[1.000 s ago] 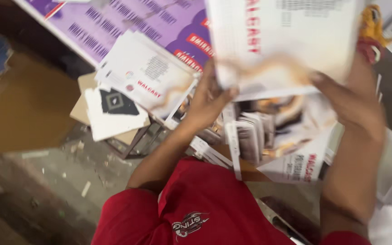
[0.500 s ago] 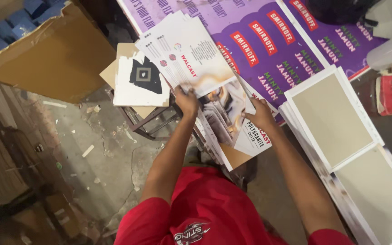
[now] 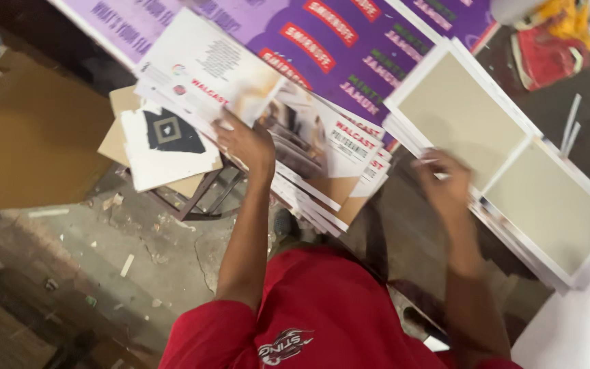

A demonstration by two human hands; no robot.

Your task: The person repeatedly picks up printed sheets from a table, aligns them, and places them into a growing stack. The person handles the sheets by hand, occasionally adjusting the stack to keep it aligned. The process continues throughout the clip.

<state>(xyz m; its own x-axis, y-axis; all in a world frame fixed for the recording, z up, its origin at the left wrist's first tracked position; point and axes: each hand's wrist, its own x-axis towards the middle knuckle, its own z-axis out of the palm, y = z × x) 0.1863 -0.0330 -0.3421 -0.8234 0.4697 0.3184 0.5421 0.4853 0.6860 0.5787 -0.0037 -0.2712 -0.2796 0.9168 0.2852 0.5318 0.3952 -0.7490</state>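
Two bare hands work over a spread of printed sheets, seen from above past a red shirt [image 3: 322, 307]. Nearest, the left hand [image 3: 244, 143] lies flat, fingers spread and pressing down on the stack of glossy white printed leaflets with photo panels [image 3: 308, 147], whose fanned edges run out just beyond the fingertips; it grips nothing, only pins the pile. The right hand [image 3: 445, 184] is blurred, fingers curled over the near corner of the white-framed beige boards [image 3: 466, 116], and whether it pinches an edge or merely touches it I cannot tell. Left of the left fingers, a white card with a black square [image 3: 169, 143] rests on a brown cardboard piece over a metal stand. Beyond both sets of fingertips stretches a large purple printed sheet with red labels [image 3: 336, 48]. By my judgement the step in hand is steadying the leaflets while reaching for a board; the next move calls for a firm grasp on the board's edge, the pile held flat.
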